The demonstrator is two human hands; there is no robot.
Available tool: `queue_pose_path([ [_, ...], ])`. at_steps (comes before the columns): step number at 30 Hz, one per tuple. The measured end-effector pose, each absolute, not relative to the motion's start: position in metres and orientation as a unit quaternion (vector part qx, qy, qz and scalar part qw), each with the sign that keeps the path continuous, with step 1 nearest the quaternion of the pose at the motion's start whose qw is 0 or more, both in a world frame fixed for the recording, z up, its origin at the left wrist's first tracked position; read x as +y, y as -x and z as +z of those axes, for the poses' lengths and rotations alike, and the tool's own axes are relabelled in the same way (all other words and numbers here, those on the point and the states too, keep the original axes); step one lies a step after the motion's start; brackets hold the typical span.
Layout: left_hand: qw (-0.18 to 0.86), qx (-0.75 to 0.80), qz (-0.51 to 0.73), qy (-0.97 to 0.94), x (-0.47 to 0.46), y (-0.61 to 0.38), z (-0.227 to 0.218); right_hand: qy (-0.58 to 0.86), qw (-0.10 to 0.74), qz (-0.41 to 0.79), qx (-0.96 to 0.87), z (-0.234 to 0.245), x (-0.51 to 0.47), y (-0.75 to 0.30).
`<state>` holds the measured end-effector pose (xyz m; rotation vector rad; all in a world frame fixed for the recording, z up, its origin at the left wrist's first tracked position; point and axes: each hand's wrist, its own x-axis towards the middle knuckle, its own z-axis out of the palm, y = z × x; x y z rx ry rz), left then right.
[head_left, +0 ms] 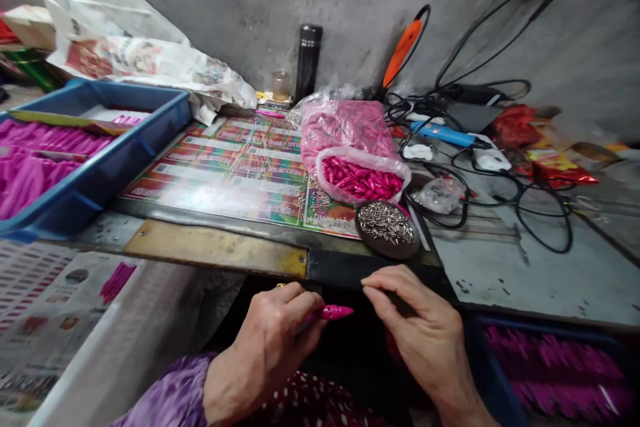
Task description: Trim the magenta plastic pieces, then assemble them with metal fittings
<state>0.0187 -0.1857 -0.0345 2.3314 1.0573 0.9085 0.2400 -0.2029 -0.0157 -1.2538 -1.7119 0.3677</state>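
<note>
My left hand [273, 340] is closed around a pink pointed piece [334, 312], its tip sticking out to the right. My right hand [417, 320] sits just right of that tip, thumb and fingers pinched together; what they hold is too small to see. Both hands are below the table's front edge, over my lap. Above them on the table sits a dark round dish of small silver metal bits [387, 225]. Behind it an open plastic bag holds several pink pointed pieces [361, 179], with a bigger pink-filled bag [345, 125] further back.
A blue tray [125, 153] with magenta items stands at left, another blue tray [555, 363] of magenta items at lower right. Tangled black cables [520, 193], a blue tool [445, 135], an orange-handled tool [403, 50], a black flask [307, 60] and newspaper [150, 57] lie toward the wall.
</note>
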Motion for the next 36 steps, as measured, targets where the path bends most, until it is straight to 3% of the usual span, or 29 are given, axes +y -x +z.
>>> queue_pose_path([
  [4, 0.218, 0.378, 0.323, -0.839, -0.188, -0.021, -0.032, 0.486, 0.491, 0.245, -0.680, -0.015, -0.218, -0.217],
  [15, 0.161, 0.363, 0.336, -0.854, -0.192, -0.023, -0.030, 0.471, 0.495, 0.274, -0.677, -0.021, -0.216, -0.205],
  [20, 0.157, 0.366, 0.327, -0.857, -0.192, -0.023, -0.033, 0.474, 0.483, 0.212, -0.705, -0.021, -0.216, -0.202],
  [31, 0.107, 0.351, 0.320, -0.873, -0.189, -0.023, -0.036, 0.410, 0.386, -0.101, -0.820, -0.036, -0.223, -0.206],
  [36, 0.080, 0.333, 0.333, -0.878, -0.186, -0.024, -0.036, 0.431, 0.429, 0.009, -0.794, -0.030, -0.220, -0.201],
])
